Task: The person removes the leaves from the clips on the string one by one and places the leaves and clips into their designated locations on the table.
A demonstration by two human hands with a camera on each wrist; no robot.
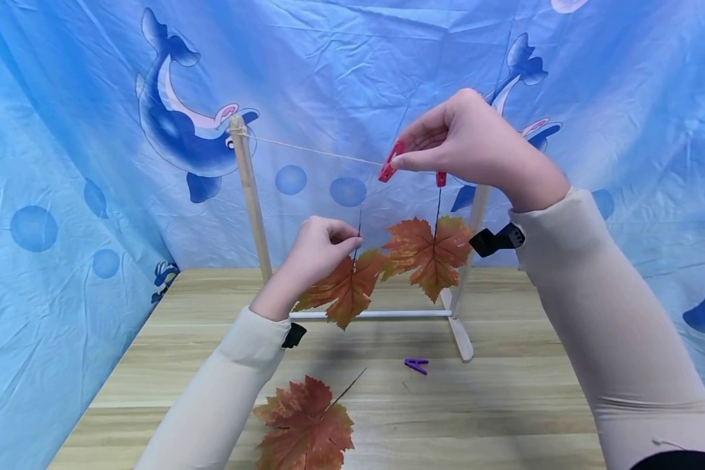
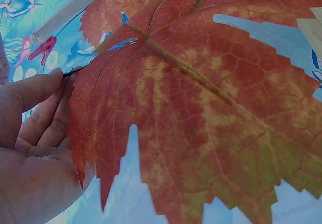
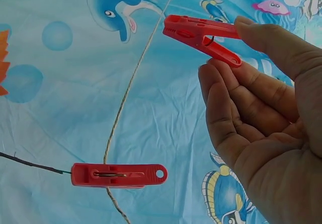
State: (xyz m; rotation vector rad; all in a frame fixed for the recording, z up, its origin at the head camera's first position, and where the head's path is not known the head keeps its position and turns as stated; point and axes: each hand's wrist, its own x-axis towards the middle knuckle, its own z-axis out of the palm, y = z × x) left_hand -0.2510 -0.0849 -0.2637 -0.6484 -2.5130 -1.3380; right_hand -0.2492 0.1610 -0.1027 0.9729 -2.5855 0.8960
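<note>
My left hand (image 1: 323, 251) pinches the thin dark stem of an orange maple leaf (image 1: 348, 287) between thumb and finger, below the string (image 1: 317, 151). The same leaf (image 2: 191, 113) fills most of the left wrist view. Up beside the string, my right hand (image 1: 470, 143) pinches a red clothespin (image 3: 201, 32) by its handle ends. A second red clothespin (image 3: 118, 175) clamps the string and the stem of another maple leaf (image 1: 431, 251), which hangs to the right of the held leaf.
The string runs between two wooden posts (image 1: 249, 196) joined by a white bar (image 1: 399, 314). On the wooden table (image 1: 505, 405) lie a purple clothespin (image 1: 416, 365) and another maple leaf (image 1: 308, 427). A blue dolphin-print cloth (image 1: 341, 65) hangs behind.
</note>
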